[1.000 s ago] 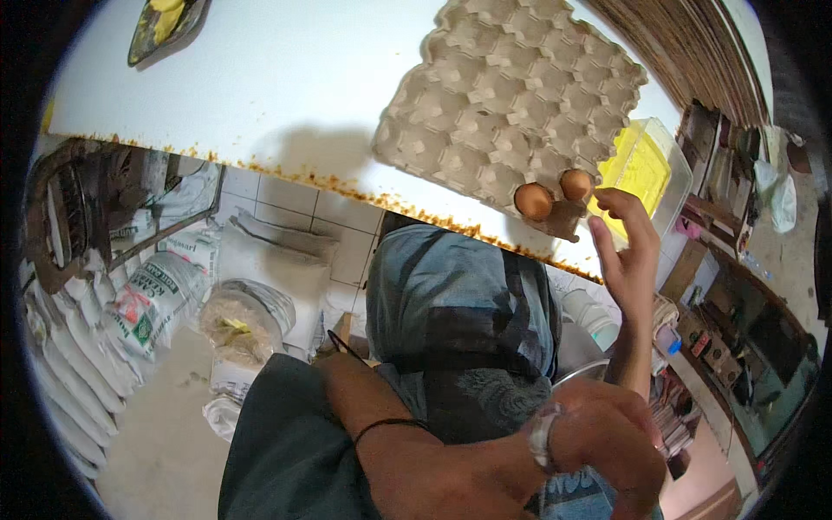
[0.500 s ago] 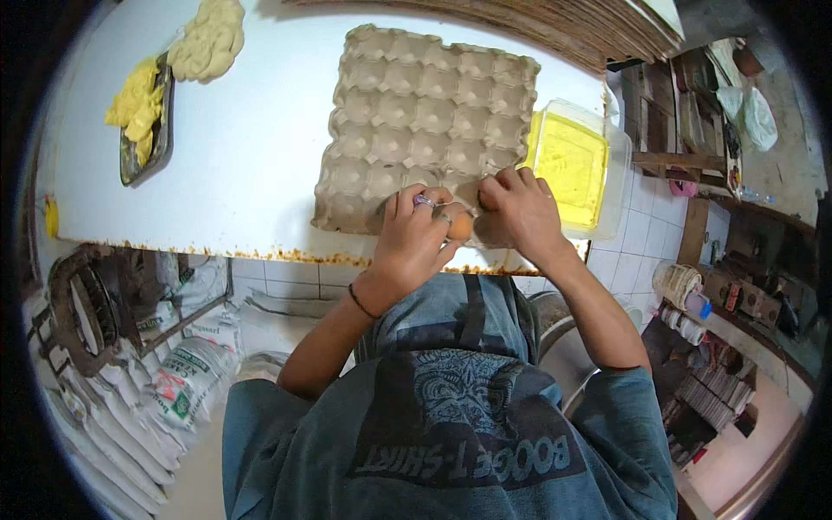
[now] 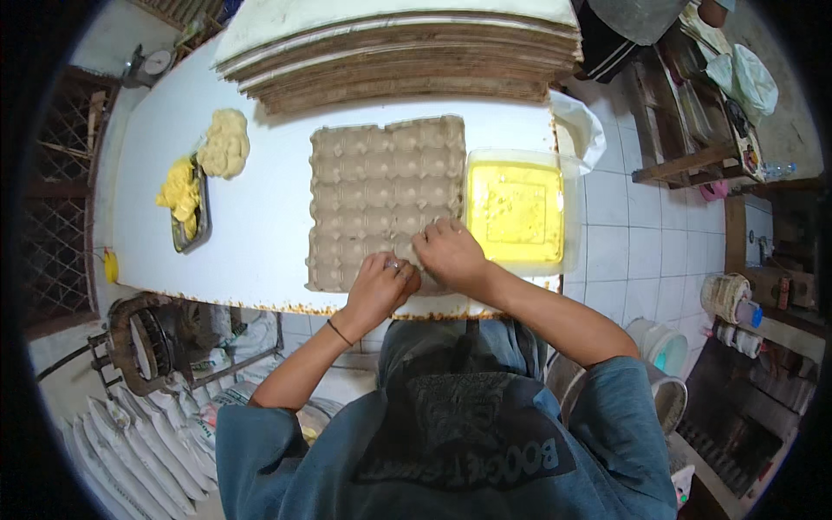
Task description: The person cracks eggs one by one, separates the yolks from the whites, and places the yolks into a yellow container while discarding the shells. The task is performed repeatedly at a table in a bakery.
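Note:
My left hand (image 3: 378,288) is closed around a brown egg (image 3: 415,281) at the near edge of a grey cardboard egg tray (image 3: 381,186). Only one side of the egg shows past the fingers. My right hand (image 3: 452,256) is right beside it, over the tray's near right corner, with its fingers curled downward. Whatever those fingers hold, if anything, is hidden beneath them. To the right of the tray, a clear plastic tub (image 3: 568,212) contains bright yellow liquid (image 3: 516,208).
A thick stack of brown-edged boards (image 3: 407,65) lies behind the tray. At left, a dark tray (image 3: 203,208) with a yellow soft mass (image 3: 179,189) stands near a pale dough lump (image 3: 224,143). The white table (image 3: 260,251) has a rusty front edge. Another person (image 3: 637,22) stands at the far right.
The whole view has shifted, showing more of the table's far side. My hands are closer together, and the egg in my left hand is more covered by the fingers.

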Available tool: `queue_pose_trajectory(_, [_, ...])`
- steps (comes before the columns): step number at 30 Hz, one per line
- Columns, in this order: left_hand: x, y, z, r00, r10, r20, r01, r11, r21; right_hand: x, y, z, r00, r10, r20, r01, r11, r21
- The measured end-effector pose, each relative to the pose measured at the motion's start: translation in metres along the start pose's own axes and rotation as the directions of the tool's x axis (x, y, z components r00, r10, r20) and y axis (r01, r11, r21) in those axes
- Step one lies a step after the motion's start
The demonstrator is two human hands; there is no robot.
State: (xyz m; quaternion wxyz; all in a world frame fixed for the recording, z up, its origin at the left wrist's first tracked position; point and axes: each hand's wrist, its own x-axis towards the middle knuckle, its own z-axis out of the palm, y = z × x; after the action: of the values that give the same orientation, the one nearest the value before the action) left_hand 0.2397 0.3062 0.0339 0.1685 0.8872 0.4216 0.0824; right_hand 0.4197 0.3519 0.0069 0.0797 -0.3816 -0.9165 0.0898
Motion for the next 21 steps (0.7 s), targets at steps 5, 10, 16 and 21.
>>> queue_pose_trajectory(5, [0.001, 0.020, -0.027, 0.983, -0.180, -0.025, 0.171, 0.963, -0.206, -0.001, 0.016, -0.018, 0.995, 0.101, -0.023, -0.088, 0.942, 0.323])
queue_pose_trajectory(10, [0.008, 0.054, -0.036, 0.772, -0.635, 0.012, 0.365, 0.428, -0.827, -0.045, 0.056, -0.077, 0.887, 0.391, 0.246, -0.249, -0.044, 0.968])
queue_pose_trajectory(16, [0.089, 0.090, -0.010, 0.743, -0.523, 0.418, -0.045, -0.662, -0.748, -0.104, 0.078, -0.071, 0.796, 0.527, 0.297, 0.239, -0.725, 0.646])
queue_pose_trajectory(21, [0.152, 0.114, 0.021, 0.715, -0.586, 0.382, -0.038, -0.578, -0.815, -0.112, 0.069, -0.086, 0.594, 0.796, 0.122, 0.354, -0.394, 0.848])
